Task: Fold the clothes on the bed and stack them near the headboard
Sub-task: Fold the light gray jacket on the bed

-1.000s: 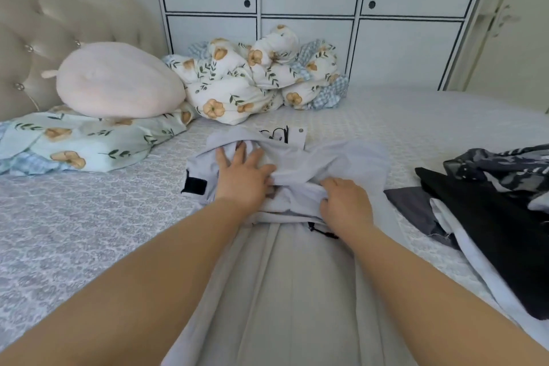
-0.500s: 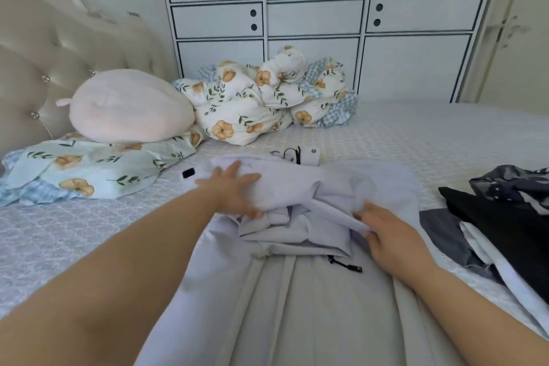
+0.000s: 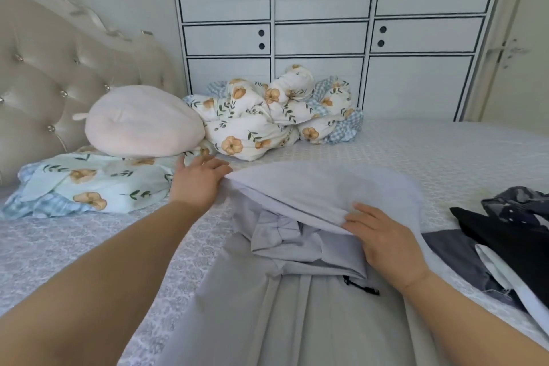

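Note:
A pale grey garment (image 3: 297, 315) lies on the bed in front of me, and its top part (image 3: 320, 187) is folded over and raised like a flap. My left hand (image 3: 199, 184) holds the flap's left corner with fingers stretched toward the pillow. My right hand (image 3: 383, 238) grips the flap's lower edge, fingers on top and thumb hidden beneath. Bunched grey fabric (image 3: 282, 235) shows under the flap. A small black zip pull (image 3: 361, 287) lies near my right wrist. The padded headboard (image 3: 44, 77) stands at the left.
A round pink cushion (image 3: 142, 125) sits on a floral pillow (image 3: 89, 184) by the headboard. A bundled floral duvet (image 3: 273, 113) lies at the bed's far side before white wardrobe doors (image 3: 320, 38). Dark and white clothes (image 3: 511, 238) are piled at the right.
My left hand slid left and away, drawing the flap's corner out. My right hand moved onto the flap's lower edge. The flap now spreads wide and covers the tag seen earlier.

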